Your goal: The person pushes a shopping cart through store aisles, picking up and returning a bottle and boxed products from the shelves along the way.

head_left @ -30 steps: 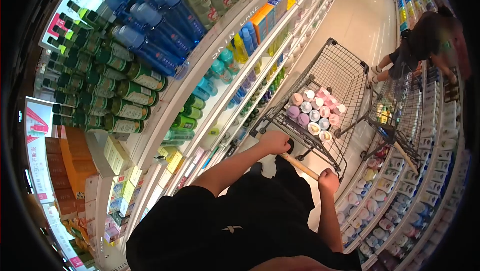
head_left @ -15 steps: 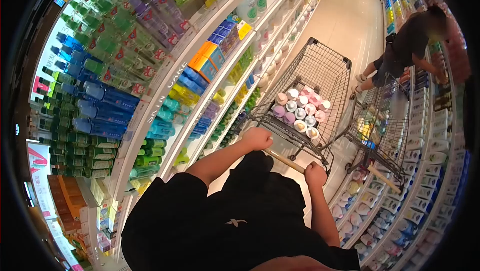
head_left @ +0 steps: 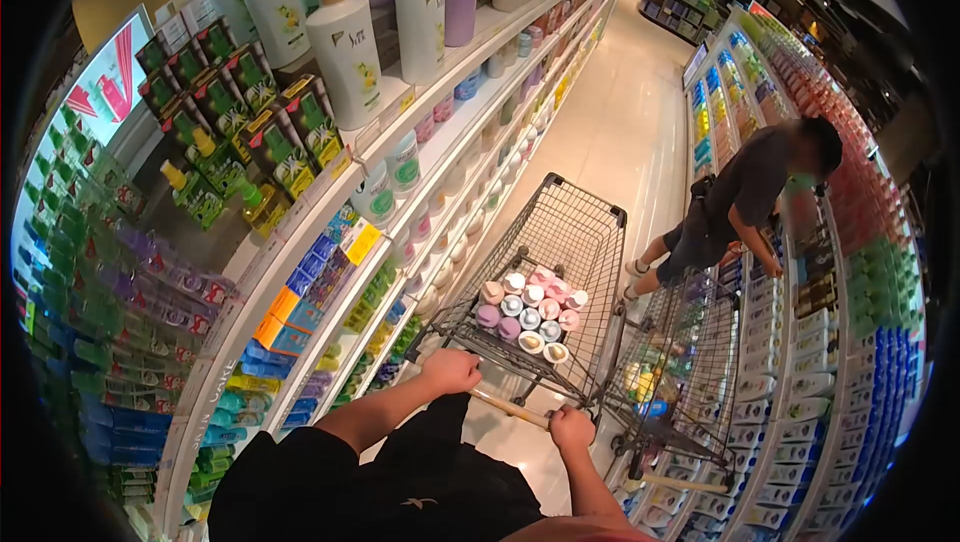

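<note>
Both my hands grip the tan handle [head_left: 510, 408] of a wire shopping cart [head_left: 570, 242]. My left hand [head_left: 452, 373] is wrapped round its left end, close to the shelves. My right hand [head_left: 572, 428] is closed round the right end. Inside the cart, near the handle, stand several pump-top bottles [head_left: 530, 312] in white, pink and purple, packed upright side by side. The front part of the basket shows bare wire mesh.
Left of me runs a long shelf [head_left: 400, 132] with large white pump bottles [head_left: 343, 52] on top. At right, another cart [head_left: 670, 382] stands close beside mine. A person [head_left: 745, 192] in dark clothes reaches toward the right-hand shelves [head_left: 790, 402]. The aisle floor [head_left: 640, 92] stretches ahead.
My view has tilted up and shifted, so the cart, the bottles and the person appear further left and more of the aisle ahead shows. Both hands keep their hold on the handle.
</note>
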The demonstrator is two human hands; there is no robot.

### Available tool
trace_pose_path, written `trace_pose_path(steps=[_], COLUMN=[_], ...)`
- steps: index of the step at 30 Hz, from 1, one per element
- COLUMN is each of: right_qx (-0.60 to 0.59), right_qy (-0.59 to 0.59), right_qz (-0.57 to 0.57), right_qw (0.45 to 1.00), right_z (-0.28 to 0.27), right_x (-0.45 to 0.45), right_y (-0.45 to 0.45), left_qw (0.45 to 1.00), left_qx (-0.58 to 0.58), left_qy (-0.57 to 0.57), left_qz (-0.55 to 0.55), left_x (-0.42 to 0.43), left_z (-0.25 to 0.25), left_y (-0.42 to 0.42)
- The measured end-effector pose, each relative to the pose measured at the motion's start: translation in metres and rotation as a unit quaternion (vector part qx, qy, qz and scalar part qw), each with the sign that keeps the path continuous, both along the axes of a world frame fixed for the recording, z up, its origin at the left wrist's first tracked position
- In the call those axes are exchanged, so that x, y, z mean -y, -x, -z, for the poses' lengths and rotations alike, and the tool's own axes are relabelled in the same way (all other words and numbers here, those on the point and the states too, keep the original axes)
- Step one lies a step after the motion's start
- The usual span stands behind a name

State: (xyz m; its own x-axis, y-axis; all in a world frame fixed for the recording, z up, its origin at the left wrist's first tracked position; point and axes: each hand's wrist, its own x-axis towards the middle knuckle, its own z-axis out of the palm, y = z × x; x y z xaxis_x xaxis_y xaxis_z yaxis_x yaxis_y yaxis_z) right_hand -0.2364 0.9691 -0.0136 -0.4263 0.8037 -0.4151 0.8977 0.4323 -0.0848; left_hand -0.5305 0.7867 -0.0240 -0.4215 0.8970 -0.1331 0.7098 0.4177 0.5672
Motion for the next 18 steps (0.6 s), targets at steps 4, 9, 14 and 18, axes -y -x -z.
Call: trace_pose_path(steps=[4, 9, 14, 18], right_qx=[0.006, 0.006, 0.021, 0.030], right_qy=[0.009, 0.007, 0.030, 0.034], right_qz=[0.017, 0.018, 0.010, 0.013], right_qw=[1.000, 1.000, 0.999, 0.999], right_z=[-0.006, 0.004, -0.004, -0.009], right_x=[-0.059, -0.136, -0.221, -0.278], right_y=[0.041, 0.085, 0.140, 0.177], left_qw=[1.000, 0.999, 1.000, 0.999], left_qx=[-0.008, 0.015, 0.015, 0.009], left_qy=[0.010, 0.037, 0.007, -0.015], left_qz=[0.016, 0.014, 0.024, 0.033], left_x=[-0.062, -0.137, -0.221, -0.280], left_z=[0.011, 0.009, 0.014, 0.013], left_y=[0.042, 0.092, 0.144, 0.178])
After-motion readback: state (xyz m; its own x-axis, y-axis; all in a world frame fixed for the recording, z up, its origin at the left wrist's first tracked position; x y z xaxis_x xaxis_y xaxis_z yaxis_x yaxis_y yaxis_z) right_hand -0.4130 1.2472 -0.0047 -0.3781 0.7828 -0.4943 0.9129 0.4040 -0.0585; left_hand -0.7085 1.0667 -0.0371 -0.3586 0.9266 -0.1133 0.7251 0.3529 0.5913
